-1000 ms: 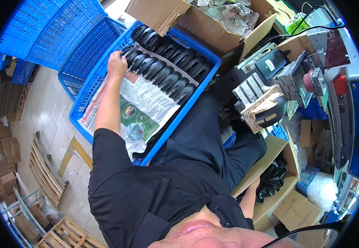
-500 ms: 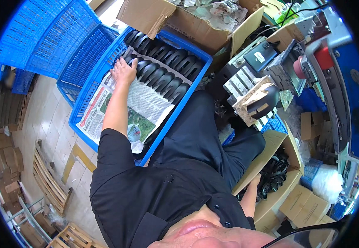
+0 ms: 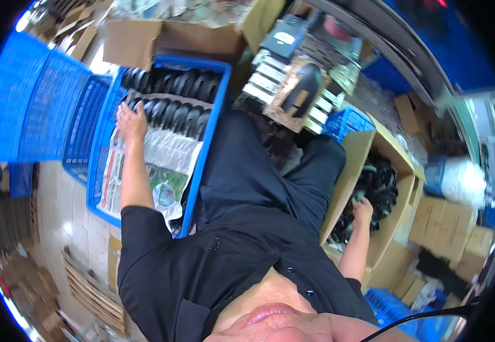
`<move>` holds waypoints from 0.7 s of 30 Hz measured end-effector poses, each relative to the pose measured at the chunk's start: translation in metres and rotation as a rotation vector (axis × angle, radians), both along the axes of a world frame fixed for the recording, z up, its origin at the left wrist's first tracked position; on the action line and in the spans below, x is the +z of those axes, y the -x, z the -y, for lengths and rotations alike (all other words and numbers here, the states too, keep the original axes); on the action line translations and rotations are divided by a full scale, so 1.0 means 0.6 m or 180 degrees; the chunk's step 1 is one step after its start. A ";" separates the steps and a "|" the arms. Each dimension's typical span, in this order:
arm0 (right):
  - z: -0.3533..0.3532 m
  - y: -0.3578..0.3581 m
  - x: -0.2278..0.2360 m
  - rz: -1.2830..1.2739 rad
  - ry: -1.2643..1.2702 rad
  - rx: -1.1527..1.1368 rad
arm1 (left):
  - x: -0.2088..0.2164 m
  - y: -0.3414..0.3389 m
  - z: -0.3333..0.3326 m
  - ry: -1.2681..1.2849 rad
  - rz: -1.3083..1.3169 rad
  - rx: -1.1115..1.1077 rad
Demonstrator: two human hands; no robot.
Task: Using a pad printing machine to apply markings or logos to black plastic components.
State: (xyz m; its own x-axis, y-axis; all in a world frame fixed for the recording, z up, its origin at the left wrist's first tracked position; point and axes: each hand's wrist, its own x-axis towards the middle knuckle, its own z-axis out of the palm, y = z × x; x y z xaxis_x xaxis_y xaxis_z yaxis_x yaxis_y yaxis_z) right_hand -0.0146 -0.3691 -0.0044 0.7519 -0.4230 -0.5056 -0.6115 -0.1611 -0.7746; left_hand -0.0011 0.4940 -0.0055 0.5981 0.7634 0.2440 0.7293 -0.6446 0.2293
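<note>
My left hand (image 3: 132, 122) rests with fingers stretched out at the left end of a row of black curved parts (image 3: 170, 114), over a newspaper sheet (image 3: 176, 154). They lie in a blue plastic crate (image 3: 197, 188), where a second row of black curved parts (image 3: 187, 84) stands behind a paper strip. My right hand (image 3: 362, 211) is inside a cardboard box (image 3: 344, 188) on the right, its fingers bent against one black curved part in a jumbled heap of black parts (image 3: 381, 185). The fingertips are blurred and partly hidden there.
Blue crates (image 3: 25, 102) stand at the left. Ahead is a machine fixture (image 3: 267, 77) with a black curved part (image 3: 304, 88) on a worn block. An open carton (image 3: 202, 43) is behind the crate; closed cartons (image 3: 441, 228) sit at the right. Wooden slats (image 3: 93, 293) lie on the floor.
The view has swung right, so the crate and fixture appear further left. My right hand, partly hidden by the box edge before, now shows over the heap. My left hand stays by the row.
</note>
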 end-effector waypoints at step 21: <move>-0.340 -0.079 0.319 0.2335 -0.1312 0.0886 | 0.357 -0.104 0.618 0.0277 0.2268 -0.3149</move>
State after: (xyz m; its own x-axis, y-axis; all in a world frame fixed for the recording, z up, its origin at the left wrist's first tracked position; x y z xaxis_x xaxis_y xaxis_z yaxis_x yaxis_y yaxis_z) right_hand 0.0326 -0.1651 0.1868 0.9951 -0.0670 0.0726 0.0819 0.1486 -0.9855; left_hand 0.0611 0.1230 0.2089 0.6836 0.0852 0.7249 -0.3732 -0.8127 0.4475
